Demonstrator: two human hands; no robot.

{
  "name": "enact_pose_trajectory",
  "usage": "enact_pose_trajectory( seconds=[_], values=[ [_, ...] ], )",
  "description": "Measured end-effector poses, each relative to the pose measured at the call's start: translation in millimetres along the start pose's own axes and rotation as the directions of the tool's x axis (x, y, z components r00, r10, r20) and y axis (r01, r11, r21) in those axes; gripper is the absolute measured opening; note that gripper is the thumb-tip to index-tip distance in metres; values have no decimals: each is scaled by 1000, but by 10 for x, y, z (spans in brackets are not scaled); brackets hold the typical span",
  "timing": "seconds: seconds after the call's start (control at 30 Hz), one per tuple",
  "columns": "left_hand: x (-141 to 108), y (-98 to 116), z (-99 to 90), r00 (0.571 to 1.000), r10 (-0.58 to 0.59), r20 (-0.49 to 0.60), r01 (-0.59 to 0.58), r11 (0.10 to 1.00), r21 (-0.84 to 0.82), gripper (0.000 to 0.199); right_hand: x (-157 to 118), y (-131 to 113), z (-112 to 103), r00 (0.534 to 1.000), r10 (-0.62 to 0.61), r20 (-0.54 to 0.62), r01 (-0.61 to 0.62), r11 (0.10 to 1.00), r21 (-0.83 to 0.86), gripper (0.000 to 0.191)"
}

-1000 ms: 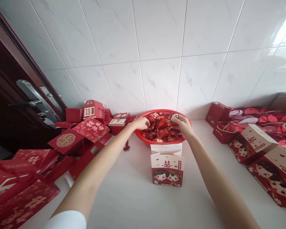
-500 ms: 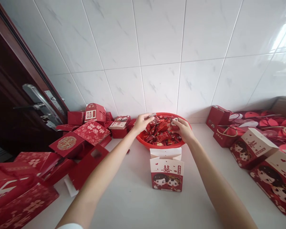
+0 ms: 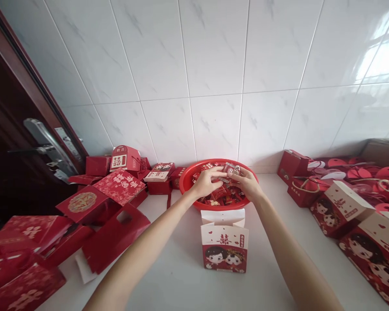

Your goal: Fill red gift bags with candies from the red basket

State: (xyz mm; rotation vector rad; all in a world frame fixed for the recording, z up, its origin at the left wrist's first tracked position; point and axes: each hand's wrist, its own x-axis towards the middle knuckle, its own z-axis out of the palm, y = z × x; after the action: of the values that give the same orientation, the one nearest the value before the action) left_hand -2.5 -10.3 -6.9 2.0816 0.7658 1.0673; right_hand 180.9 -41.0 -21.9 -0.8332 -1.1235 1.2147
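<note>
My left hand [image 3: 208, 183] and my right hand [image 3: 247, 184] meet over a red plastic basket [image 3: 185, 172] filled with red-wrapped candies [image 3: 214, 202]. Between their fingertips are small wrapped candies [image 3: 232, 169] with white and patterned ends. The fingers of both hands are curled in on them, partly hiding what each one grips. Just in front of the basket stands an upright paper gift box [image 3: 224, 250], cream and red with two cartoon faces. Its top flaps are open, and neither hand touches it.
Red gift boxes [image 3: 119, 185] are piled on the left, beside a dark door with a metal handle [image 3: 47, 138]. On the right are more cartoon-face boxes [image 3: 372, 250] and red boxes with rope handles [image 3: 303, 190]. A tiled wall [image 3: 214, 125] rises behind the basket.
My hands have come together over the basket, the left moving right, bringing the wrapped candies to one spot. The view has shifted slightly. The gift box stays standing in place.
</note>
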Motion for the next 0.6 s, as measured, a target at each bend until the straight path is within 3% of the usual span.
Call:
enact_pose_trajectory(
  seconds=[0.1, 0.2, 0.3, 0.4, 0.6],
  values=[
    [81, -4, -152, 999, -1, 41, 2, 1000, -17, 30, 13, 10, -13, 999, -3, -41, 5, 999, 32, 35],
    [131, -110, -389, 991, -134, -17, 134, 991, -12, 22, 18, -5, -13, 997, 11, -78, -4, 996, 89, 26],
    [117, -298, -536, 954, -295, -62, 301, 919, 254, 12, 16, -22, -6, 995, 14, -99, -1, 991, 133, 23],
    [96, -492, -521, 917, -396, -47, 375, 816, 440, 13, 18, -10, -7, 995, 8, -98, 6, 989, 149, 26],
    [195, -703, -366, 846, -533, 21, 443, 724, 528, 39, 29, 25, -25, 996, 4, -86, 6, 993, 116, 29]
  ],
)
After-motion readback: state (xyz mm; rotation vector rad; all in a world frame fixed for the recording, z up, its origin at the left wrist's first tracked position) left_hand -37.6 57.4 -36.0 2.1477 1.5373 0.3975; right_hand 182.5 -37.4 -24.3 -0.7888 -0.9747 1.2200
